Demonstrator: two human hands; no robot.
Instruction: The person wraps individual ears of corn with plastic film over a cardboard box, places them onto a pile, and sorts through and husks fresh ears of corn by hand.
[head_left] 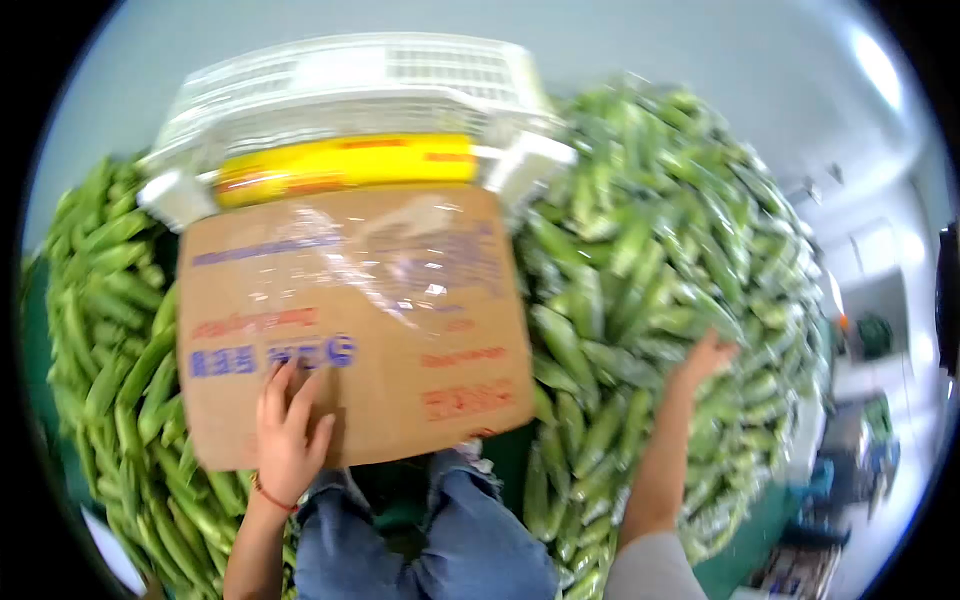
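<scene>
My left hand (288,430) rests on the front left part of a cardboard box (460,330), its fingers spread over the blue print. Nothing is held in it. My right hand (708,355) reaches out to a large heap of film-wrapped green corn (620,260) on the right. Its fingers are at a wrapped corn ear (712,312), but blur hides whether they grip it. Glossy clear film lies over the box top. On the left is a heap of green corn ears (130,400) that look unwrapped.
Behind the box, a yellow roll (345,168) with red print sits between two white end blocks (530,170). A white plastic crate (340,75) stands behind it. My knees (465,545) are below the box's front edge. Other equipment (850,440) stands far right.
</scene>
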